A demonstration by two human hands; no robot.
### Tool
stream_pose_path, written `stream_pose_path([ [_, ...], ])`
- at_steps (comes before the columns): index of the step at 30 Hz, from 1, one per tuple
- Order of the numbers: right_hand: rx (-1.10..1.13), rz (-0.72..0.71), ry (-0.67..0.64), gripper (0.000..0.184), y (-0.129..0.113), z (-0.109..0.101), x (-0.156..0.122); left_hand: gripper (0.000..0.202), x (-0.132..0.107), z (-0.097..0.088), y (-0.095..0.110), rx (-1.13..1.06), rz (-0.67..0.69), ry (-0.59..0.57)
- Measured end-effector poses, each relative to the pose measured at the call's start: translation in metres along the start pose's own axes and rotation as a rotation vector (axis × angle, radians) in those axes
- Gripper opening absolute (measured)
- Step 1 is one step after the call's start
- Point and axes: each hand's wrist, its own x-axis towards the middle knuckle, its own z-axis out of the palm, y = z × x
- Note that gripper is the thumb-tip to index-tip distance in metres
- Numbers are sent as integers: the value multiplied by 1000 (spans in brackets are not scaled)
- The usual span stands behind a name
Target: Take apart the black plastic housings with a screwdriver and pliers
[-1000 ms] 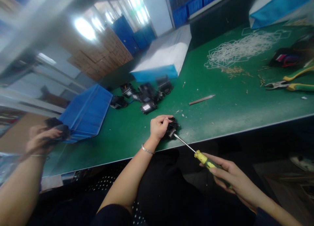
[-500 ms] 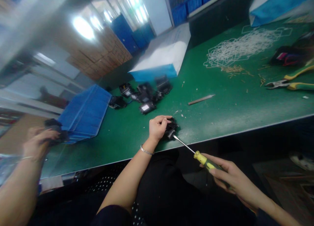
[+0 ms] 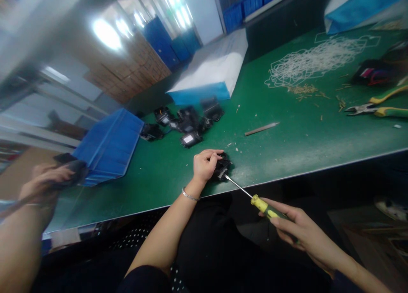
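My left hand (image 3: 205,164) is closed on a small black plastic part (image 3: 223,162) and holds it on the green table near its front edge. My right hand (image 3: 291,227) grips the yellow and dark green handle of a screwdriver (image 3: 262,204). The screwdriver's metal tip touches the lower edge of the black part or lies right at it; exactly where the tip sits is too small to tell. My left fingers cover some of the part.
Several black units (image 3: 191,139) lie beyond my left hand, beside a blue bin (image 3: 110,146). A pen-like tool (image 3: 261,129), pliers (image 3: 376,110), a tangle of white wire (image 3: 318,61) and brass pins (image 3: 302,90) lie rightward. A co-worker's hand (image 3: 44,180) holds a dark object at left.
My hands, the black part and the screwdriver stay almost still. At the left, the co-worker's hand has shifted slightly left with its dark object.
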Motion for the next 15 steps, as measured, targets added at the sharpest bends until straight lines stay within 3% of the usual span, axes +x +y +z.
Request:
stream_pose_path([
  [10,162,18,43,41,-4,-4,-4,32,-1,0,0,12,-4,5],
  [15,427,178,-34,35,-10,-6,2,30,-1,2,-4,-4,47,18],
])
